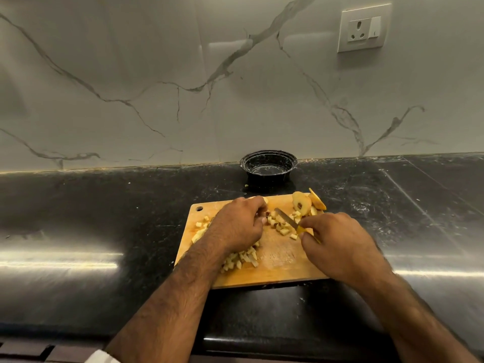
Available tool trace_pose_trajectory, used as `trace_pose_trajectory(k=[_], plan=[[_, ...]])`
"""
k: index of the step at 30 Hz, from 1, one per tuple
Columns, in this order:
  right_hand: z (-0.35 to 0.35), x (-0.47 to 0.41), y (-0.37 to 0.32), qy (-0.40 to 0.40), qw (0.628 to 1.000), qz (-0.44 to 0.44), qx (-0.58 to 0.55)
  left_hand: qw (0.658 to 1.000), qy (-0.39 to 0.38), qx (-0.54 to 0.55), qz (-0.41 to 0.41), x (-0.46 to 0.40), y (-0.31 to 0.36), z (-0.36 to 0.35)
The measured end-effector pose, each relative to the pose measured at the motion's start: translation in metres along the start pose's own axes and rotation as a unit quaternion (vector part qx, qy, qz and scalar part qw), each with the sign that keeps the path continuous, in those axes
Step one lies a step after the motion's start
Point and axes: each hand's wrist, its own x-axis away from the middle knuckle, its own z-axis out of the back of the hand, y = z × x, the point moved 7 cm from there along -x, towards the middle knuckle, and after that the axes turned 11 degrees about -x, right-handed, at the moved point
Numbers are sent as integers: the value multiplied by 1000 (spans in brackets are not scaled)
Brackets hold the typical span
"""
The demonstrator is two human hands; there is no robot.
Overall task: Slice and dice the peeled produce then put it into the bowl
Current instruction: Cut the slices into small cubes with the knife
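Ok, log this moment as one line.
stage dicing | left hand steadies pieces | right hand holds knife | diced produce on board | bowl empty

The left hand (237, 224) hides whatever its curled fingers pinch on the board (277, 260)

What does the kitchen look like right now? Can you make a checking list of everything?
Surface: black counter, shiny and scratched; wooden board on it.
Job's things: diced pieces scattered on the board; uncut slices at its far right corner; black bowl behind the board, no produce seen in it.
Clutter: a small scrap on the counter left of the bowl.
Hands: left hand curled over pieces; right hand grips the knife, blade among the pieces.
Cables: nothing seen.
Surroundings: marble wall, socket upper right.
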Motion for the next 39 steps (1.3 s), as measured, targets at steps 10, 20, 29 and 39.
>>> trace_pose_trajectory(k=[10, 20, 29, 39], plan=[[-6, 4, 17, 50, 996, 4, -68, 998, 4, 62, -14, -8, 8, 1], [-12, 7, 14, 49, 996, 16, -67, 1000, -17, 3, 25, -21, 5, 0], [-8, 7, 12, 86, 995, 22, -48, 996, 72, 44, 30, -15, -18, 18], [-12, 7, 7, 81, 996, 14, -20, 976, 188, 48, 99, -6, -43, 38]])
